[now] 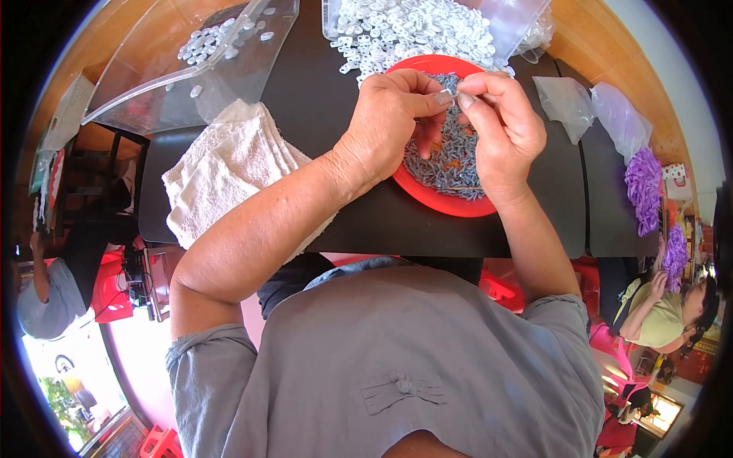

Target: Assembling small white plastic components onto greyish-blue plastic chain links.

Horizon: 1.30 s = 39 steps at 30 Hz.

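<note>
Both of my hands meet over a red plastic basin [439,204] full of small blue-grey pieces [439,174] that look like short twisted strands. My left hand [382,114] pinches a tiny white piece between thumb and fingers. Close against it, my right hand [505,126] has its thumb and forefinger pressed together at the same spot; what lies between those tips is too small to make out. Just beyond the basin, a big heap of small white plastic pieces with holes [412,34] partly fills a clear tub. A thin stick-like thing [464,188] lies on the blue-grey pieces.
Left of the basin, a folded cream towel [221,179] lies on the dark table [305,72]. Behind it, a tilted clear bin [164,99] contains some white pieces. Clear bags [566,107] and purple strands [644,191] are at the right. Other people [660,313] sit on both sides.
</note>
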Motion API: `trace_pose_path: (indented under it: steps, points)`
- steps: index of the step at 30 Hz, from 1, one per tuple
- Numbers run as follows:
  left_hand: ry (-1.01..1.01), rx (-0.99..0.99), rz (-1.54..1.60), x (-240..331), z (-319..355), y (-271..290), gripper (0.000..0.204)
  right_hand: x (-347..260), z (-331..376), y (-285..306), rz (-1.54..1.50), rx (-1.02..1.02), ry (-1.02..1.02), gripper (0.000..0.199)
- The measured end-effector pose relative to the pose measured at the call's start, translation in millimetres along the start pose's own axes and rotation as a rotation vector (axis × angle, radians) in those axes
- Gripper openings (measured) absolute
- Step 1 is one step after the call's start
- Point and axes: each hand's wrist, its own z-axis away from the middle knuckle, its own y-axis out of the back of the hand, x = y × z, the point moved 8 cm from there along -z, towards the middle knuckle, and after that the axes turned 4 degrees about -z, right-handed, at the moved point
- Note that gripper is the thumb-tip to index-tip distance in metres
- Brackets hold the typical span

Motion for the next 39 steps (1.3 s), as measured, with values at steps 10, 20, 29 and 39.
trace_pose_path:
  steps: [10, 20, 29, 39]
  points:
    - [0.018, 0.057, 0.01, -5.8, 1.7, 2.3, 0.011, 3.6, 5.2, -7.6, -0.028, -0.029, 0.045, 0.014]
    - [-0.039, 0.045, 0.062, 4.3, -0.3, 0.5, 0.012, 7.3, 2.5, -10.2, -0.114, -0.051, -0.09, 0.022]
    - [0.003, 0.074, 0.048, 2.7, -7.1, 15.9, 0.015, 14.4, -7.0, -5.0, -0.095, -0.113, -0.156, 0.023]
    - [0.018, 0.013, -0.04, 0.1, -6.9, 8.6, 0.013, 16.8, -8.9, 1.4, 0.031, -0.131, -0.158, 0.017]
